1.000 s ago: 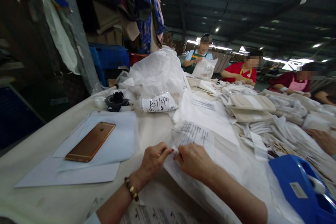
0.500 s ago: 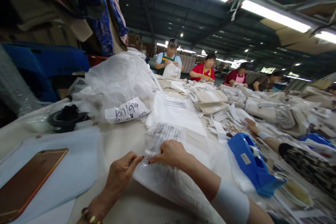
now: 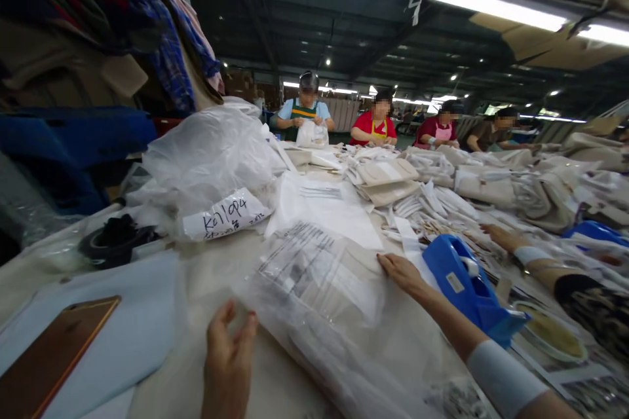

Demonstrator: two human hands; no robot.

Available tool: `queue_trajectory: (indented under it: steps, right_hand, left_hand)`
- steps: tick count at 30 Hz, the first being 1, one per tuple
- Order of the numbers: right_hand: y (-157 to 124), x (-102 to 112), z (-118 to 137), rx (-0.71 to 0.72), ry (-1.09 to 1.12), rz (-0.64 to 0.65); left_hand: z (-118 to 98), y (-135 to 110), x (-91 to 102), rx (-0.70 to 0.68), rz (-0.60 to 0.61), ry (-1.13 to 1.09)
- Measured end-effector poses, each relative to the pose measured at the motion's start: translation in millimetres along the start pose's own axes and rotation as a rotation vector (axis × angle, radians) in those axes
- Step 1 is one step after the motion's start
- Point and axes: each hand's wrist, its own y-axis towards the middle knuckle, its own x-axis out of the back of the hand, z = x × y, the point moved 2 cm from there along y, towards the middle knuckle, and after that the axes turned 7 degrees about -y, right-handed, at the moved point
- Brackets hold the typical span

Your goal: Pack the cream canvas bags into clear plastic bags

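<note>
On the near part of the desk (image 3: 209, 278), at the hub of a clock face whose twelve points toward the co-workers (image 3: 372, 129), a clear plastic bag (image 3: 334, 314) lies at a slant, with lines of print on its film and pale contents showing through. The film looks thin and slick, so a push from one side alone could skid or crease the bag, and its contents might slump toward six o'clock if the far end were raised. At twelve o'clock a loose white sheet (image 3: 327, 206) seems to overlap the bag and could be dragged along with it. A blue tape dispenser (image 3: 474, 304) stands at three o'clock, close to the right forearm; an outward swing of the elbow could knock it. As for the hands, the left hand (image 3: 228, 357), between eight and nine, is spread, thumb well parted from the fingers, holding nothing, just beside the bag's edge. The right hand (image 3: 400, 272), at two o'clock, is released too, palm down, fingers loosely outstretched; whether its fingertips touch the film I cannot tell.
</note>
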Motion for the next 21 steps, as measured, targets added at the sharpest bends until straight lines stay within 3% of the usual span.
queue_trajectory:
  steps: [2,4,6,9,11,13,16,19,21]
  right_hand:
    - [-9,-8,-15,0.003,0.075,0.034]
    - [-21,-14,-25,-0.017,0.142,0.043]
    - [-36,-16,-32,-0.043,0.220,0.078]
    - [-65,-19,-39,-0.055,0.399,0.247]
    - [-85,-21,-41,-0.058,0.536,0.376]
    - [-104,-23,-41,-0.077,0.644,0.435]
    - [-128,-29,-40,-0.166,0.815,0.427]
    - [-147,-40,-36,-0.240,0.938,0.425]
    - [-157,-45,-33,-0.228,0.926,0.371]
  left_hand:
    - [18,-40,-14.3,0.028,0.182,-0.114]
    - [28,-54,-27.3,0.024,0.298,-0.098]
    - [26,-37,-33.9,-0.008,0.331,0.025]
    - [9,19,-30.4,-0.098,0.392,0.157]
    - [-6,50,-19.4,-0.146,0.321,0.216]
    - [-21,61,-8.4,-0.269,0.302,0.288]
    - [-39,33,-0.1,-0.643,0.369,0.373]
    - [-40,-31,-5.3,-1.054,0.474,0.343]
    - [-27,-78,-14.7,-1.224,0.539,0.289]
